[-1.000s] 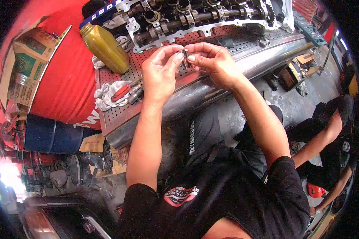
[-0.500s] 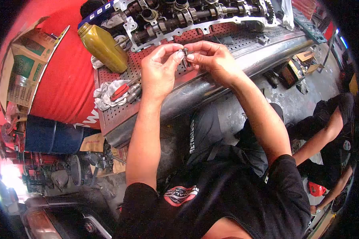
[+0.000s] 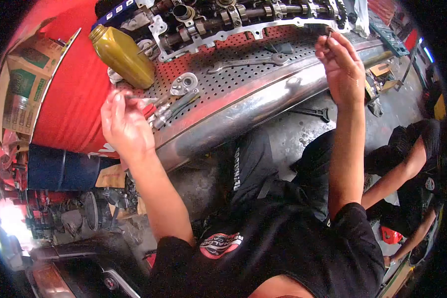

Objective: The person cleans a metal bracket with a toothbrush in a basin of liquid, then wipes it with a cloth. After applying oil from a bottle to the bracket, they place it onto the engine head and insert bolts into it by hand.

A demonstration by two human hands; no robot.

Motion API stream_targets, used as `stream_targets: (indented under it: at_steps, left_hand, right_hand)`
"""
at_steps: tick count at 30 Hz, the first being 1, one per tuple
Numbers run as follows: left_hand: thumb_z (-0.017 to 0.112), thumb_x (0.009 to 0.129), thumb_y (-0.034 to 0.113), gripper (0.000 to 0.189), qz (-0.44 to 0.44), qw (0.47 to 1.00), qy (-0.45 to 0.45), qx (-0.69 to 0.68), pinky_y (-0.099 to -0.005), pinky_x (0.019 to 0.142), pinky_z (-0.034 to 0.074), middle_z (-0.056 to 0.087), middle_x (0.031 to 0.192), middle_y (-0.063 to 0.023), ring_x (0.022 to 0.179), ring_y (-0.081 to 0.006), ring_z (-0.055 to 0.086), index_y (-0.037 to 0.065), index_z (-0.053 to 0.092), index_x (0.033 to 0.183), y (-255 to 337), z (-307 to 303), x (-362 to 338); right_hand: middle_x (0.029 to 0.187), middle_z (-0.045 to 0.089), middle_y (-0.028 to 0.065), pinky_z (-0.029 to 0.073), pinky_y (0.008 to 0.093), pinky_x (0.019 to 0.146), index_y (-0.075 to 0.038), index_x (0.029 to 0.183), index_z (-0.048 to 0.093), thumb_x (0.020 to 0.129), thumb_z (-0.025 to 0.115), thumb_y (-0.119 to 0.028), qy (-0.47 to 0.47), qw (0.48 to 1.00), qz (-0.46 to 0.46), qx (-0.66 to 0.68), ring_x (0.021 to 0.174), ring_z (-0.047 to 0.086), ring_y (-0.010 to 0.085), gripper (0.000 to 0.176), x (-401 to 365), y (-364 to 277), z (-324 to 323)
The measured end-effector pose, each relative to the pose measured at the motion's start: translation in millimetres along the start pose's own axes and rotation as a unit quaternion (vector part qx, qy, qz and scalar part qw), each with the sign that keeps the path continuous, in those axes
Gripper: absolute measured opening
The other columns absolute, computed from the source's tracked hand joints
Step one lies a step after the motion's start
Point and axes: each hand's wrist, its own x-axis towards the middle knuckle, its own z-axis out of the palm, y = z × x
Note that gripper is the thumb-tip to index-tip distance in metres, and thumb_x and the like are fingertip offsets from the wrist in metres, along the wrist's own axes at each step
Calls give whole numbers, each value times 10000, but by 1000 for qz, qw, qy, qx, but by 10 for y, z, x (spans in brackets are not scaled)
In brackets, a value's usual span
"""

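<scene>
Pinched a small bolt (image 3: 329, 33) between thumb and fingertips of the right hand (image 3: 341, 62), up beside the engine part (image 3: 243, 20). Pressed the left hand (image 3: 124, 124) fingertips together on a thin metal piece (image 3: 135, 98), over the perforated tray (image 3: 243, 79) near the yellow bottle (image 3: 121, 54).

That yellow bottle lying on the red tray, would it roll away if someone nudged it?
It would probably rock or roll a little: the bottle lies on its side and looks rounded. The rag by its lower end may check it. Its smooth plastic looks likely to be slippery.
</scene>
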Motion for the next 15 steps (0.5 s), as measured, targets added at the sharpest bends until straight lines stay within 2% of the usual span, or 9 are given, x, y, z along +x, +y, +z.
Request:
stream_targets:
  at_steps: [4, 6, 7, 9, 10, 13, 15]
  left_hand:
    - [580, 921, 37, 114, -10, 999, 29, 19, -330, 651, 472, 640, 892, -98, 744, -176, 597, 22, 594, 1033, -79, -91, -184]
    - [580, 922, 38, 106, -20, 999, 30, 31, -330, 652, 472, 637, 899, -95, 754, -179, 597, 25, 592, 1026, -146, -109, -243]
    - [582, 920, 33, 101, -27, 999, 0, 36, -323, 651, 474, 632, 926, -97, 758, -183, 595, 28, 588, 1020, -193, -174, -241]
    - [591, 911, 22, 114, -22, 998, 24, 48, -325, 663, 469, 634, 931, -99, 753, -179, 593, 16, 590, 1025, -212, -62, -324]
    - [596, 906, 16, 122, -14, 998, 30, 47, -325, 669, 467, 636, 933, -99, 750, -177, 592, 11, 591, 1027, -227, 30, -326]
    - [595, 900, -11, 149, -19, 998, 1, 66, -305, 669, 504, 640, 961, -125, 761, -174, 598, 5, 578, 1047, -316, 215, -312]
    - [590, 901, -15, 156, -4, 993, -55, 104, -297, 665, 513, 642, 966, -128, 776, -173, 608, 3, 572, 1055, -428, 474, -271]
  right_hand:
    - [1006, 663, 191, 521, 351, 867, 73, 1148, 580, 886, 621, -30, 29, 999, 20, -19, 929, 655, 255, 285, -82, -44, -5]
    - [1021, 658, 189, 516, 337, 838, 70, 1170, 571, 877, 632, -36, 39, 998, 39, -17, 931, 654, 261, 317, -149, -8, -33]
    - [1014, 657, 183, 511, 334, 840, 68, 1172, 571, 874, 635, -37, 45, 998, 39, -12, 928, 651, 258, 321, -182, 15, -37]
    - [997, 653, 166, 498, 321, 838, 63, 1173, 572, 869, 639, -33, 58, 997, 39, -20, 907, 642, 244, 326, -263, 38, -44]
    - [998, 649, 169, 495, 303, 796, 64, 1166, 572, 862, 647, -28, 62, 996, 52, -35, 889, 639, 233, 327, -278, 41, -102]
    - [965, 663, 157, 490, 275, 731, 64, 1170, 566, 853, 661, -24, 101, 991, 77, -43, 848, 643, 211, 342, -321, 40, -139]
    - [940, 672, 148, 489, 263, 709, 56, 1175, 564, 855, 665, -28, 114, 990, 76, -42, 822, 647, 200, 347, -331, 52, -182]
